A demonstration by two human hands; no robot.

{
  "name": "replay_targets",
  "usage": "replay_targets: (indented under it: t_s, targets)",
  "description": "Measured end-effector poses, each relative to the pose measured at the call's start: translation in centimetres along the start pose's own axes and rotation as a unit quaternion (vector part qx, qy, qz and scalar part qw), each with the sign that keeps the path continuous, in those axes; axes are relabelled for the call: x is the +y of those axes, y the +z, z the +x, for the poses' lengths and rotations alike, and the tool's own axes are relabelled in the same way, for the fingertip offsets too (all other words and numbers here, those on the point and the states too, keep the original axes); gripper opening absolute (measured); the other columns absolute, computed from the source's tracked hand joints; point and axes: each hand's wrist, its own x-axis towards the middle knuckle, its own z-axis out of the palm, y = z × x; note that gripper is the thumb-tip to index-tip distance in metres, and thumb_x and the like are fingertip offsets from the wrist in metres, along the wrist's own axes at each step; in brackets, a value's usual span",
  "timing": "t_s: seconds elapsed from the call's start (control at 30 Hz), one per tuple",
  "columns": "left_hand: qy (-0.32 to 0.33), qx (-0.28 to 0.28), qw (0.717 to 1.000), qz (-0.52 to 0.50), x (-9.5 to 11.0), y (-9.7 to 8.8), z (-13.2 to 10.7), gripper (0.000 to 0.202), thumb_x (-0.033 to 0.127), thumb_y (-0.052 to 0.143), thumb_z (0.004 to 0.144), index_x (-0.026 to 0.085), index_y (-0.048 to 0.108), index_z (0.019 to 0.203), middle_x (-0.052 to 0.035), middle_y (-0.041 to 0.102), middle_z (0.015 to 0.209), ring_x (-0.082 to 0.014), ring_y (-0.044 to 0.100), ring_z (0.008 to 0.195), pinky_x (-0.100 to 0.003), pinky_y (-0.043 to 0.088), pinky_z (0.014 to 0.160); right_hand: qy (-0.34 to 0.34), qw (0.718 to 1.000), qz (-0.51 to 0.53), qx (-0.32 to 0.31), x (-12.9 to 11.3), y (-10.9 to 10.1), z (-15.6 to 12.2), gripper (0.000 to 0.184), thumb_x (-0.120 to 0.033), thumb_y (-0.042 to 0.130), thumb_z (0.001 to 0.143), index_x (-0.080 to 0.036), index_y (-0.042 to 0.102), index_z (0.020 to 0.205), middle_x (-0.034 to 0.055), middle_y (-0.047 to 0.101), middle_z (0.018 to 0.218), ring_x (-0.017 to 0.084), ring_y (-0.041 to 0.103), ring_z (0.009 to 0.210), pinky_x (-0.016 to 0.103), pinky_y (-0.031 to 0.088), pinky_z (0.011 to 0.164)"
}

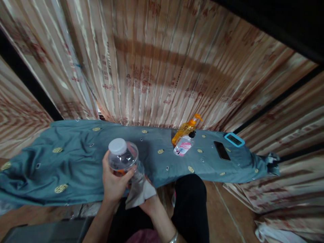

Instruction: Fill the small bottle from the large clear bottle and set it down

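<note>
My left hand [113,185] is wrapped round a large clear plastic bottle [130,153] with a white screw cap [117,147]. The bottle is upright and leans a little, held above the near edge of the bed-like surface. Something orange shows low on it, partly behind my fingers. On the bottle's right side, my right hand [151,202] holds a pale grey-white wipe [141,193] that lies against the wall of the bottle. Most of the right fingers are hidden behind the wipe and the bottle.
A teal cloth with yellow motifs [83,162] covers the long surface. On it stand an orange pump bottle [183,131] and a clear bottle with a pink label [184,145]. Farther right lie a dark phone [222,150] and a blue-framed timer [234,139]. Patterned curtains [152,67] hang behind.
</note>
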Motion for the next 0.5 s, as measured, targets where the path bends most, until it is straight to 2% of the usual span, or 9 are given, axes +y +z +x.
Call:
replay_targets:
  t_s: [0.07,0.17,0.23,0.3,0.4,0.5]
  targets:
    - [0.032,0.033,0.999,0.007,-0.1,-0.6,2.9,0.11,0.051,0.105,0.061,0.024,0.052,0.154,-0.0126,0.069,0.147,-0.037,0.071,0.138,-0.051,0.06,0.125,0.029,0.998,-0.05,0.015,-1.9,-1.0,1.8,0.04,-0.051,0.078,0.113,-0.02,0.074,0.14,0.0092,0.079,0.135,0.026,0.081,0.111,0.047,0.07,0.096]
    - [0.086,0.057,0.994,0.026,-0.1,-1.7,8.5,0.117,0.049,0.109,0.055,0.021,0.05,0.152,-0.012,0.063,0.156,-0.0381,0.062,0.148,-0.056,0.048,0.137,0.014,0.986,-0.153,0.066,-7.2,-3.1,6.8,0.043,-0.047,0.079,0.113,-0.021,0.071,0.146,0.0105,0.076,0.144,0.028,0.079,0.119,0.05,0.069,0.101]
    - [0.102,0.058,0.991,0.061,-0.7,-2.3,12.3,0.123,0.045,0.111,0.05,0.015,0.049,0.152,-0.0144,0.06,0.161,-0.0375,0.058,0.152,-0.055,0.042,0.141,-0.017,0.964,-0.242,0.106,-11.0,-4.5,10.7,0.043,-0.046,0.08,0.112,-0.022,0.071,0.147,0.0108,0.075,0.147,0.029,0.079,0.122,0.052,0.069,0.103]
    - [0.092,0.053,0.99,0.098,-1.8,-2.9,15.1,0.127,0.038,0.111,0.051,0.01,0.045,0.155,-0.0171,0.057,0.165,-0.0377,0.055,0.156,-0.054,0.038,0.143,-0.057,0.928,-0.337,0.149,-13.6,-5.4,13.7,0.043,-0.045,0.081,0.112,-0.022,0.071,0.147,0.0109,0.073,0.151,0.031,0.077,0.127,0.054,0.067,0.107]
    - [0.049,0.047,0.989,0.133,-4.2,-3.8,17.5,0.128,0.029,0.109,0.052,0.007,0.04,0.158,-0.0206,0.052,0.17,-0.0395,0.051,0.162,-0.054,0.035,0.144,-0.104,0.86,-0.466,0.183,-14.2,-5.6,16.1,0.047,-0.042,0.082,0.111,-0.023,0.069,0.151,0.012,0.069,0.158,0.033,0.074,0.134,0.057,0.065,0.111]
    - [0.064,0.046,0.989,0.125,-6.3,-4.5,18.2,0.134,0.028,0.109,0.051,0.011,0.036,0.161,-0.0201,0.048,0.174,-0.0366,0.048,0.165,-0.052,0.031,0.146,-0.129,0.796,-0.564,0.177,-12.3,-4.2,17.2,0.046,-0.042,0.082,0.111,-0.023,0.07,0.151,0.0121,0.07,0.157,0.033,0.074,0.134,0.057,0.065,0.112]
